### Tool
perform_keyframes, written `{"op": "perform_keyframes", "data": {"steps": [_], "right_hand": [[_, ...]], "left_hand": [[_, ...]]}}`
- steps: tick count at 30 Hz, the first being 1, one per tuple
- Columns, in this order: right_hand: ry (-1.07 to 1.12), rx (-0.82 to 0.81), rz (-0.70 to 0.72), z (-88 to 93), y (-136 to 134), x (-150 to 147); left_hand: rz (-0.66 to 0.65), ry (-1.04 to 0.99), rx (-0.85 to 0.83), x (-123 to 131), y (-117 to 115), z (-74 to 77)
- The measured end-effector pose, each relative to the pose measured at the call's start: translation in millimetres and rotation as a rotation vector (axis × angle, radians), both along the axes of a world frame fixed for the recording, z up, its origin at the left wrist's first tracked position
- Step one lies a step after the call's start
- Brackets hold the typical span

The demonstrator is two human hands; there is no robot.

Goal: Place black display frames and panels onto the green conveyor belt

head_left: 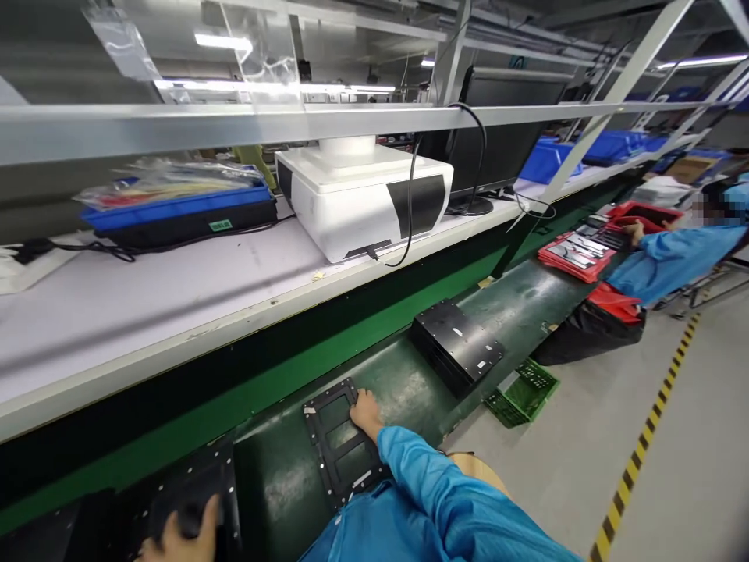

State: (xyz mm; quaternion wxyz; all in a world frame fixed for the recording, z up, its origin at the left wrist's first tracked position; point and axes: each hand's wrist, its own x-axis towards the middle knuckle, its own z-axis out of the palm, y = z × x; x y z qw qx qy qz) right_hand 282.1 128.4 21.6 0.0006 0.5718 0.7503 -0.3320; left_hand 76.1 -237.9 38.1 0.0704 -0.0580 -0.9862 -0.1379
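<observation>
My right hand (367, 414) grips the far right edge of a black rectangular frame (323, 457), which has three window-like openings and small light dots along its border. The frame lies on the dark green bench, partly hidden by my blue sleeve. At the lower left, my left hand (182, 538) is over a black panel (196, 476) with its fingers apart, slightly blurred. Whether its fingertips touch the panel I cannot tell. Farther right on the bench sits a stack of black panels (459, 339).
Above the bench runs a white shelf (234, 269) with a white machine (363, 195), a monitor and a blue tray (175, 207). A green crate (523, 394) stands on the floor. Farther right, a co-worker in blue (672, 254) works by red trays (576, 254).
</observation>
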Motion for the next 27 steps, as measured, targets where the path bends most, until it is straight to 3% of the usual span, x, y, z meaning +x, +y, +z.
{"op": "perform_keyframes", "data": {"steps": [3, 6, 16, 27], "right_hand": [[0.006, 0.126, 0.116, 3.4, -2, -4], [-0.013, 0.174, 0.145, 4.9, -1, -2], [0.143, 0.205, 0.357, -29.9, -9, 82], [0.223, 0.250, 0.413, -45.5, 19, 102]], "left_hand": [[-0.029, -0.123, 0.011, 6, 32, -1.8], [-0.023, -0.127, -0.021, 15, 47, -2.7], [-0.049, -0.081, -0.065, 16, 39, -9.7], [0.041, -0.058, -0.081, 17, 57, -1.7]]}}
